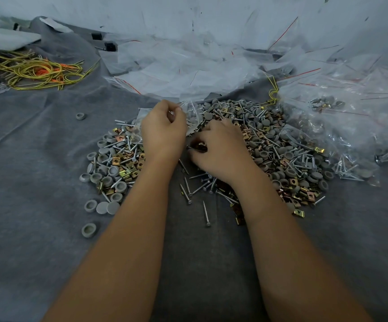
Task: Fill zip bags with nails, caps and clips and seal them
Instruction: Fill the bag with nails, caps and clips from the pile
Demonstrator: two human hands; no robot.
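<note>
Head view, centre of the grey cloth (37, 145): mixed heap of nails, caps and clips (279, 147), spread from 9 to 3 o'clock around both hands.
Left hand (162, 129): fingers curled, pinching the rim of a small zip bag (194, 115) at 12 o'clock of the heap.
Right hand (220, 147): fingers clenched over brassy clips (198, 147); exactly what they grasp is hidden.
Bag handling: thin, limp, slippery film; I'd hold it at the mouth edge, as now.
Nails (206, 214): stiff, pointed, light; best taken by the shank.
Caps (89, 230): light, rounded, likely to roll.
Spare bags (188, 66): loose pile at 12 o'clock.
Filled bags (351, 126): heaped at 2 o'clock.
Wires (32, 70): yellow tangle at 10 o'clock.
</note>
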